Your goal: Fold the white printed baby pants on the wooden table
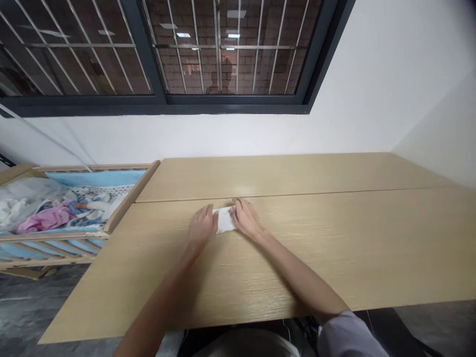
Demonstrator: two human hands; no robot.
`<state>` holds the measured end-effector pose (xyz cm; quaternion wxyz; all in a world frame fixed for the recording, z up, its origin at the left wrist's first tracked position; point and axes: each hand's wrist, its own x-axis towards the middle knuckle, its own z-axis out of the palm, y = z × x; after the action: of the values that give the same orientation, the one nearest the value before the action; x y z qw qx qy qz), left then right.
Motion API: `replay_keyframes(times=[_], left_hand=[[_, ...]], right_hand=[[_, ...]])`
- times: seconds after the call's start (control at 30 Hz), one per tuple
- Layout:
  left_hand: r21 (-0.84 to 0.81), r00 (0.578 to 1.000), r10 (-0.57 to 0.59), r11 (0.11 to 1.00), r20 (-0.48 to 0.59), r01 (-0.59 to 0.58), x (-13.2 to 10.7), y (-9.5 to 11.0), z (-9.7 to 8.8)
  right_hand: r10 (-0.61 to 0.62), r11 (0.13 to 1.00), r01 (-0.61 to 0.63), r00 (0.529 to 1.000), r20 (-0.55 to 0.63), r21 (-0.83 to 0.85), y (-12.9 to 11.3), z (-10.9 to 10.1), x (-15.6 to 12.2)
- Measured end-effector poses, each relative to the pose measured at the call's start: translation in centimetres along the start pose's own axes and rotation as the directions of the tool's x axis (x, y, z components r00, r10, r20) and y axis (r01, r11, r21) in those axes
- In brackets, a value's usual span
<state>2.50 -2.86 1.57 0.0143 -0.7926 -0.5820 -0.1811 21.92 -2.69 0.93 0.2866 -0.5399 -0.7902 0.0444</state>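
Note:
A small white folded piece (224,220), probably cloth, with faint specks on it, lies on the wooden table near the seam between its two boards. My left hand (203,226) grips its left end, thumb along the near side and fingers curled over. At the opposite end, my right hand (246,218) holds it in the same way, fingers bent around the edge. Only the middle of the white piece shows between the hands; its ends are hidden under my fingers.
The pale wooden table (334,238) reaches to the white wall. Left of it stands a wooden crib (132,198) with blue lining, holding a pink cloth (48,218), other fabrics and a clear plastic bag (29,193). A barred window (238,104) is above.

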Motion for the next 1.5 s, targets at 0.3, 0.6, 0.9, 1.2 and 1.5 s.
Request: replay_keyframes(times=[0.3, 0.6, 0.9, 1.2, 1.5], left_hand=[[0.033, 0.981, 0.193, 0.980, 0.020, -0.194, -3.2, 1.1, 4.6], [0.059, 0.968, 0.247, 0.968, -0.037, -0.245, -4.3, -0.7, 4.3], [0.002, 0.949, 0.314, 0.949, 0.006, -0.314, -3.9, -1.7, 2.0], [-0.102, 0.990, 0.137, 0.986, 0.017, -0.134, -1.3, -1.1, 1.1], [-0.402, 0.982, -0.151, 0.897, 0.109, 0.183, -3.0, 1.0, -3.1]], right_hand=[[-0.207, 0.975, 0.222, 0.942, 0.264, -0.027, 0.5, 1.7, -1.8], [-0.099, 0.995, 0.103, 0.961, 0.257, -0.002, 2.9, 0.4, -3.3], [-0.260, 0.965, 0.242, 0.936, 0.236, 0.104, 2.8, -0.8, -2.4], [-0.126, 0.952, 0.090, 0.986, 0.108, 0.291, 3.2, 1.0, -1.2], [0.127, 0.618, -0.163, 0.986, 0.107, 0.769, 2.4, -1.2, 2.7]])
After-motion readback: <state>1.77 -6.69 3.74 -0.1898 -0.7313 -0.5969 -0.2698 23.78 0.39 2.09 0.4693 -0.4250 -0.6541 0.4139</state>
